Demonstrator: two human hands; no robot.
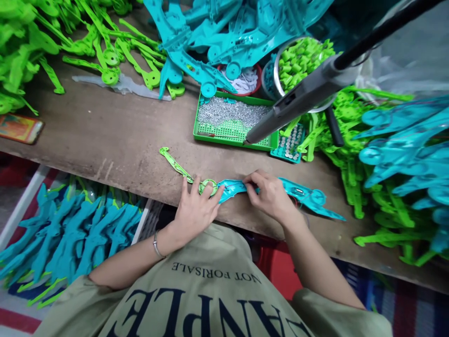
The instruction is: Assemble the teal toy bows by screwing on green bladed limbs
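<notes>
A long blue plastic half-shell (232, 188) lies on the bench in front of me, its inner side up, joined or butted at its left end to a light green plastic arm piece (175, 164) with a round hub. My left hand (197, 206) rests over the hub and the shell's left end, fingers spread. Over the shell's middle, my right hand (268, 194) has thumb and forefinger pinched together; whatever is between them is too small to make out. Thin red wire shows beside the shell under the right hand. Farther right, the shell ends in a pointed tip.
Beyond the hands stands a green tray (235, 140) of small screws, with a grey electric screwdriver (298, 93) hanging over it. Behind are a bowl of green parts (303, 61) and blue shells (224, 32). Green pieces lie left, mixed piles right. A phone (21, 128) lies far left.
</notes>
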